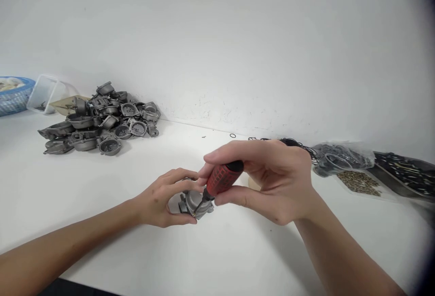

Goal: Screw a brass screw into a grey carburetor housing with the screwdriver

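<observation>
My left hand (166, 198) grips a small grey metal carburetor-like casting (194, 201) on the white table, thumb at its near side and fingers round the far side. In my right hand (268, 178) is a screwdriver (222, 180) with a red and black handle, held between thumb and fingers. Its shaft slants down to the left, and the tip meets a small brass-coloured screw (194, 215) at the casting's near edge. My left fingers and the screwdriver hide part of the casting.
Similar grey castings (108, 123) lie heaped at the left, by a clear plastic bin (47, 94) and a blue basket (16, 101). At right are black rings (299, 144), a plastic bag (346, 157), small brass parts (360, 183) and a tray of dark parts (404, 173). A wall stands behind.
</observation>
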